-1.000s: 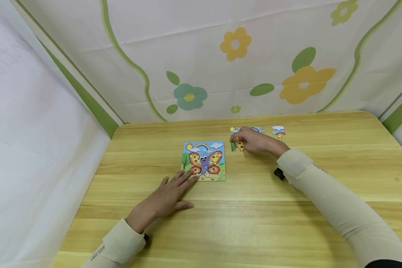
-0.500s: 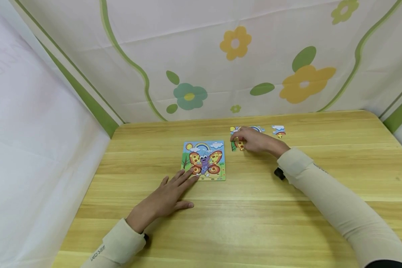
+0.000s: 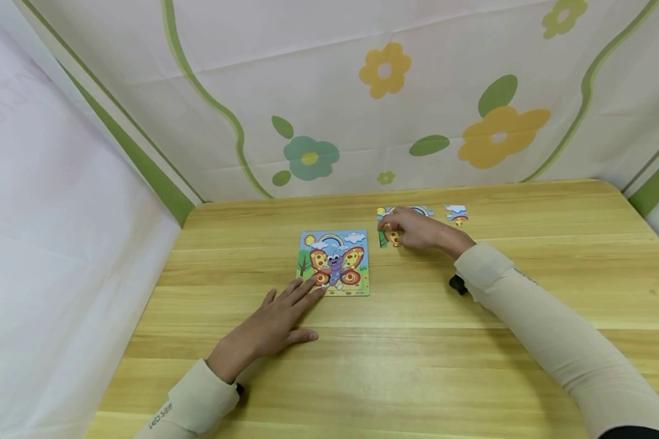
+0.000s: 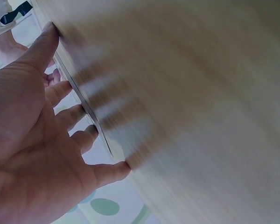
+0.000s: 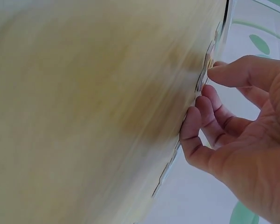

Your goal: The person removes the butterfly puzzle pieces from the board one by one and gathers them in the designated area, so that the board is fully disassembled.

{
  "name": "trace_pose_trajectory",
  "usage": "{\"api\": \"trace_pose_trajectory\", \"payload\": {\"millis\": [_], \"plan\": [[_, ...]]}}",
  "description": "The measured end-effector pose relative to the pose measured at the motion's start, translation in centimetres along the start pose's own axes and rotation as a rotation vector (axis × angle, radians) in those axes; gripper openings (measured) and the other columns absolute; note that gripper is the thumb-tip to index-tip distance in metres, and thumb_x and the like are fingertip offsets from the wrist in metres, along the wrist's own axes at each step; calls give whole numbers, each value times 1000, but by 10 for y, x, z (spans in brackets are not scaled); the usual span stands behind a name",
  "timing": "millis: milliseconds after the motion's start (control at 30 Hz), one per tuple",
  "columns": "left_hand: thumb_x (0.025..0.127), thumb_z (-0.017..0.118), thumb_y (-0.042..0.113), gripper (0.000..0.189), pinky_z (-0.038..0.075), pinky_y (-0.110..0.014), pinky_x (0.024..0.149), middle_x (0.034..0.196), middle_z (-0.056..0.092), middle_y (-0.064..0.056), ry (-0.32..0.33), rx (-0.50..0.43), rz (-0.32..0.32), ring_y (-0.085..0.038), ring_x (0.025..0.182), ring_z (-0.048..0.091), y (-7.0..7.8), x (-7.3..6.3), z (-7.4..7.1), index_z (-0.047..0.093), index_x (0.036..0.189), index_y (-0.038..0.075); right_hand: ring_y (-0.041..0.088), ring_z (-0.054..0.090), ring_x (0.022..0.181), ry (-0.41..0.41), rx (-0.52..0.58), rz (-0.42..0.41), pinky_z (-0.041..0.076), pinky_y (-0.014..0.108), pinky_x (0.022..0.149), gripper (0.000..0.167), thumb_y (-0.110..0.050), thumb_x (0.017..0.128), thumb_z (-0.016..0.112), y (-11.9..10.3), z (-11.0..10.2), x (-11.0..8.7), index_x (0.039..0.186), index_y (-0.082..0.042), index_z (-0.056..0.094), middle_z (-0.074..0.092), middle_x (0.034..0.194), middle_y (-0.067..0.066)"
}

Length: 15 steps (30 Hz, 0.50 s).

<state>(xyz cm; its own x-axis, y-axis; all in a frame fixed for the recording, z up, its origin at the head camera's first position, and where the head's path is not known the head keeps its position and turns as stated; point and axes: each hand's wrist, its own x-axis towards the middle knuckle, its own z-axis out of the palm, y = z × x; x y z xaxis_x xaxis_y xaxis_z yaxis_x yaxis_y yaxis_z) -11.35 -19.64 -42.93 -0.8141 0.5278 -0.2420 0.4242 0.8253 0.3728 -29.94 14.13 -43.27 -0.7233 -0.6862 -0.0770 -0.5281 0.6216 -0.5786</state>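
Noted on the wooden table (image 3: 445,360): butterfly picture board (image 3: 337,265), flat, near the middle, showing sun, rainbow, cloud and butterfly. Found to its right, near the far edge: cluster of puzzle pieces (image 3: 419,211) bearing matching artwork, partly hidden under the right hand (image 3: 414,231); exact count not legible. Recorded further right, apart from the cluster: 1 loose piece (image 3: 457,213) with cloud and rainbow end.

Status of left hand (image 3: 274,323): spread, fingertips resting on the near-left corner of the board, thumb off it; no grasp seen. Status of right hand: fingers curled, thumb and fingertips down at the wing-and-tree piece (image 3: 387,239), on the near side of the cluster. Cannot tell whether pinching that piece or merely pressing it.

Step in hand, as judged: fitting the wing-and-tree piece below the sun and rainbow section, with the board as likely pattern. Progress, as judged: early, only the upper-left area built up.

Next move, as judged: seat the joint flat, lift clear without dragging neighbours, then slide the loose piece leftward onto the tab at the rainbow's right side. Check alignment before pressing.
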Motion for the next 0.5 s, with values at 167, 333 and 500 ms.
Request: {"api": "trace_pose_trajectory", "payload": {"millis": [167, 333, 500], "plan": [[103, 64, 46, 80, 20, -80, 118, 177, 16, -8, -4, 5, -1, -41, 163, 15, 1, 0, 0, 26, 168, 22, 29, 57, 99, 31, -12, -12, 51, 46, 87, 42, 13, 90, 58, -7, 1, 1, 129, 0, 69, 64, 119, 20], [103, 63, 47, 79, 20, -80, 118, 177, 15, -6, -9, 8, -6, -39, 163, 14, 0, 0, 1, 25, 169, 24, 30, 58, 99, 43, -2, -44, 53, 46, 88, 43, 11, 91, 58, -21, 3, 7, 131, 1, 68, 65, 117, 20], [103, 63, 48, 80, 21, -80, 118, 177, 15, -7, -10, 16, -8, -40, 163, 14, -1, 0, 0, 25, 169, 24, 34, 63, 112, 18, 20, -71, 55, 49, 98, 42, 9, 91, 62, -42, 8, 15, 132, 2, 67, 66, 129, 21]]}}
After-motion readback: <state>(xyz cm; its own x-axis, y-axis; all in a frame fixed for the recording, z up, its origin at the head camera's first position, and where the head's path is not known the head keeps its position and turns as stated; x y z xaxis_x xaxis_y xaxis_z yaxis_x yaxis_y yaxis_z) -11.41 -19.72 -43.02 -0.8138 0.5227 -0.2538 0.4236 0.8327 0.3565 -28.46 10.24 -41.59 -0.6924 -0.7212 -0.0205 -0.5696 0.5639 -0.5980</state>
